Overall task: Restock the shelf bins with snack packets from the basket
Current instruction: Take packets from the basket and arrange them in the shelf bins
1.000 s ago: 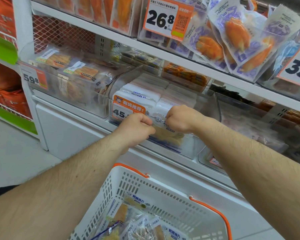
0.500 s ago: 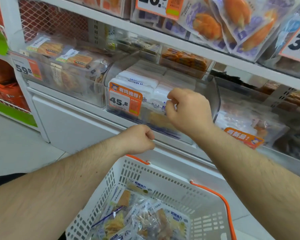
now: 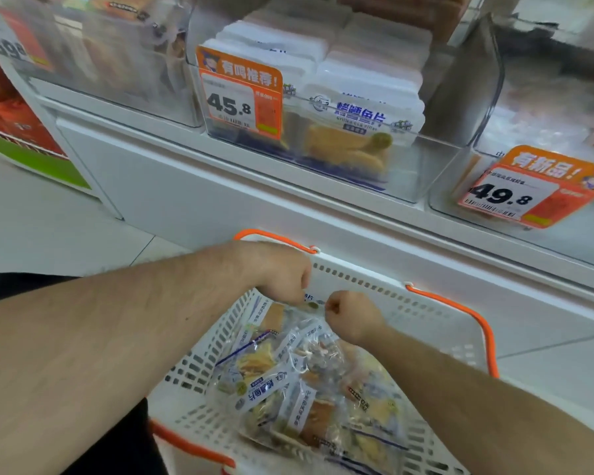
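- left hand (image 3: 282,275) and right hand (image 3: 352,315), mid-frame, were curled closed, pinching one snack packet (image 3: 311,305).
- best lifted evenly from the basket (image 3: 426,313).

A shop, likely a snack aisle. Clear shelf bins (image 3: 436,166) of packets (image 3: 357,128) carry orange price tags (image 3: 242,97), 45.8 and 49.8. White basket (image 3: 426,310) with orange handles below; tiled floor (image 3: 48,228).

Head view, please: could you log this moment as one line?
phase: pick from basket | left hand: closed on top packet | right hand: closed on same packet | 45.8 bin: stocked
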{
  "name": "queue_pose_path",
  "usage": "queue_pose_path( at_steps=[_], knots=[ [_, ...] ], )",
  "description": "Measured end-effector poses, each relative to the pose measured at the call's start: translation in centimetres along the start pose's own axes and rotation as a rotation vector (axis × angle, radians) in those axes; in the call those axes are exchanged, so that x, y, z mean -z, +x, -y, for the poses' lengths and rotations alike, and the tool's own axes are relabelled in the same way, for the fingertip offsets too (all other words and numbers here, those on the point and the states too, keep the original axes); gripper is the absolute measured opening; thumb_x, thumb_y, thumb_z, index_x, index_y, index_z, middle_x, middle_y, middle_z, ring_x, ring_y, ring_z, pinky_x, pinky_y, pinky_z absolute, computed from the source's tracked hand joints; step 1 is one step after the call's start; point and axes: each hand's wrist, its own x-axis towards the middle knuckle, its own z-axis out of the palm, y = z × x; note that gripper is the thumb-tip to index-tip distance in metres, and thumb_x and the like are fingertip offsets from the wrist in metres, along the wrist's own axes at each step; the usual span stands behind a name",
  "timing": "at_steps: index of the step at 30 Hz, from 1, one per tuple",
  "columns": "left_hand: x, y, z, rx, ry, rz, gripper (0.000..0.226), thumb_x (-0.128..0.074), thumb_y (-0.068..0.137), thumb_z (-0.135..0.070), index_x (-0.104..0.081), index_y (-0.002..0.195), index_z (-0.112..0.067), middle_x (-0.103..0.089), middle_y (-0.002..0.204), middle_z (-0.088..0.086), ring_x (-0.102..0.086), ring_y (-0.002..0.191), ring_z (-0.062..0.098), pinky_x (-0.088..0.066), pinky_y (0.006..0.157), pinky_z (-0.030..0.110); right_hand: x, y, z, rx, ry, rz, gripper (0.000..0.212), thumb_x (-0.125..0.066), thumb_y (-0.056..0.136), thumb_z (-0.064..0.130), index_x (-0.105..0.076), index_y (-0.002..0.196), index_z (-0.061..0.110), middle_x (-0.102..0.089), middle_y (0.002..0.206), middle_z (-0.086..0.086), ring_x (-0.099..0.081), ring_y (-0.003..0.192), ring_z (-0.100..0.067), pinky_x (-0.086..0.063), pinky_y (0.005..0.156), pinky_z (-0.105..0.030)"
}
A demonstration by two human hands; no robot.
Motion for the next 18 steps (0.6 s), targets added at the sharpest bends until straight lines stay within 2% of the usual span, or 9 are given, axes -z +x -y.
queue_pose_path(
  at_steps=[3, 5, 7, 12, 14, 16, 18],
  knots=[
    [-0.5, 1.3, 0.4, 0.022, 0.044, 0.059, 0.007, -0.054, 0.094, -0.029, -0.049, 0.096, -0.024, -0.046, 0.095, -0.001, -0.042, 0.084, 0.019, -0.039, 0.077, 0.031, -4.1, 0.3, -1.6, -0.055, -0.024, 0.156, 0.006, -0.055, 0.09, 0.019, -0.061, 0.089, 0.02, -0.059, 0.086, 0.005, -0.058, 0.085, -0.018, -0.045, 0.072, -0.027],
    [-0.6, 1.9, 0.6, 0.031, 0.067, 0.091, 0.011, -0.055, 0.095, -0.03, -0.046, 0.095, -0.023, -0.044, 0.095, -0.001, -0.041, 0.085, 0.018, -0.037, 0.077, 0.03, -6.3, 0.5, -2.1, -0.076, 0.0, 0.234, 0.016, -0.057, 0.091, 0.027, -0.051, 0.077, 0.023, -0.057, 0.082, 0.005, -0.058, 0.083, -0.02, -0.048, 0.072, -0.03],
    [-0.6, 2.3, 0.6, 0.032, 0.084, 0.105, 0.014, -0.054, 0.095, -0.03, -0.043, 0.095, -0.022, -0.042, 0.096, 0.0, -0.039, 0.085, 0.018, -0.035, 0.076, 0.031, -7.8, 0.7, -2.2, -0.081, -0.021, 0.275, 0.02, -0.057, 0.09, 0.031, -0.045, 0.077, 0.023, -0.06, 0.086, 0.0, -0.058, 0.081, -0.02, -0.049, 0.073, -0.031],
    [-0.4, 2.9, 0.4, 0.038, 0.085, 0.112, 0.015, -0.055, 0.095, -0.032, -0.044, 0.096, -0.022, -0.046, 0.096, 0.0, -0.041, 0.084, 0.02, -0.037, 0.075, 0.031, -9.5, 0.7, -2.0, -0.08, -0.072, 0.238, 0.015, -0.065, 0.086, 0.024, -0.051, 0.09, 0.023, -0.057, 0.092, 0.004, -0.056, 0.083, -0.015, -0.043, 0.068, -0.028],
    [-0.4, 3.0, 0.2, 0.047, 0.086, 0.118, 0.015, -0.055, 0.095, -0.032, -0.045, 0.096, -0.022, -0.047, 0.096, 0.0, -0.043, 0.084, 0.02, -0.038, 0.075, 0.031, -9.5, 0.7, -1.8, -0.074, -0.065, 0.244, 0.017, -0.069, 0.084, 0.023, -0.055, 0.094, 0.023, -0.057, 0.091, 0.005, -0.056, 0.083, -0.014, -0.045, 0.07, -0.027],
    [-0.5, 3.0, 0.1, 0.049, 0.09, 0.124, 0.015, -0.055, 0.095, -0.032, -0.045, 0.097, -0.022, -0.047, 0.096, 0.0, -0.043, 0.084, 0.019, -0.038, 0.075, 0.032, -9.7, 0.6, -1.9, -0.066, -0.052, 0.241, 0.016, -0.069, 0.083, 0.021, -0.055, 0.089, 0.022, -0.057, 0.085, 0.006, -0.055, 0.078, -0.012, -0.046, 0.065, -0.025],
    [-0.4, 2.9, 0.0, 0.052, 0.093, 0.127, 0.015, -0.055, 0.095, -0.033, -0.045, 0.097, -0.021, -0.046, 0.096, 0.0, -0.044, 0.084, 0.019, -0.039, 0.076, 0.032, -10.0, 0.5, -2.0, -0.058, -0.062, 0.239, 0.018, -0.07, 0.084, 0.023, -0.053, 0.08, 0.025, -0.055, 0.078, 0.008, -0.052, 0.071, -0.008, -0.039, 0.058, -0.021]
  ],
)
